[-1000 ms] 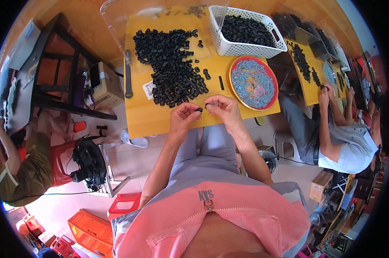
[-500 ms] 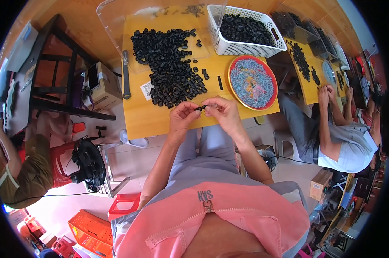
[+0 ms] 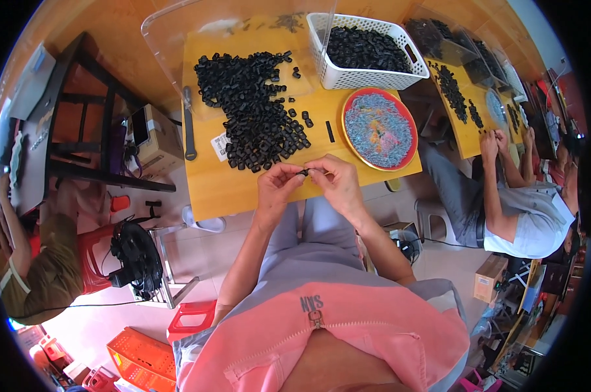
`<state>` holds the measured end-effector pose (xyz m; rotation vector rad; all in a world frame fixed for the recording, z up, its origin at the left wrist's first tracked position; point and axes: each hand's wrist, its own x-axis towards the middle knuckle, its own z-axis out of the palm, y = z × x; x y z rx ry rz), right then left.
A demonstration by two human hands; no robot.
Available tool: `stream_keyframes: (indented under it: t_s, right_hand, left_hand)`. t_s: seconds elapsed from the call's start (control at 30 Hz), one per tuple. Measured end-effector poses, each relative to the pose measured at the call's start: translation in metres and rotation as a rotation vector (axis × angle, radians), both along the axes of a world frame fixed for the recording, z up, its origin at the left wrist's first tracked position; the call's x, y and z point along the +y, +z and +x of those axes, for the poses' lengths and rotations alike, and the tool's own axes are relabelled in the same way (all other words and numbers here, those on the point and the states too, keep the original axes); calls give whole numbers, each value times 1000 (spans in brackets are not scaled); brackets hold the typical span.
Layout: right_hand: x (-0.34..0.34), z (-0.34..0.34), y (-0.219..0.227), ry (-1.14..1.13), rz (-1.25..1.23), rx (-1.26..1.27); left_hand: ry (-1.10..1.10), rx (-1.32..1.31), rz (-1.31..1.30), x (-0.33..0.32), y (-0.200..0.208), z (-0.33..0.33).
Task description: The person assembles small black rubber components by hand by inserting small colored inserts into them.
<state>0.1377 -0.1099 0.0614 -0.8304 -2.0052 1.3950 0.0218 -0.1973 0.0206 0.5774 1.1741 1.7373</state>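
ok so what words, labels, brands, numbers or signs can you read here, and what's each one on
Pink garment: a short row of dark capital letters above the buckle, large enough to read, but I won't copy it out.
White label on the yellow table: print too small to read.
Cardboard box at right: faint marks, too small to read.

The surface [image 3: 210, 193] is finished in yellow-orange; the small parts [image 3: 263, 134], in black. The hole-patterned basket [image 3: 367, 80] is coloured white. The plate [image 3: 411, 144] is rimmed in red and yellow.
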Motion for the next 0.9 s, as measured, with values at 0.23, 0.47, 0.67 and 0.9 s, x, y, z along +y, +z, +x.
stream_keyframes:
  t_s: [0.23, 0.47, 0.67, 0.9]
  right_hand:
    - [0, 5, -1, -28, 106, -68]
    - [9, 11, -7, -33, -264, 2]
    - [12, 12, -9, -38, 51, -86]
    - [-5, 4, -2, -118, 349, -52]
  left_hand:
    - [-2, 42, -20, 5, 7, 3]
    - [-80, 82, -68, 11, 19, 2]
    - [48, 228, -103, 18, 16, 18]
    - [234, 131, -104, 25, 13, 30]
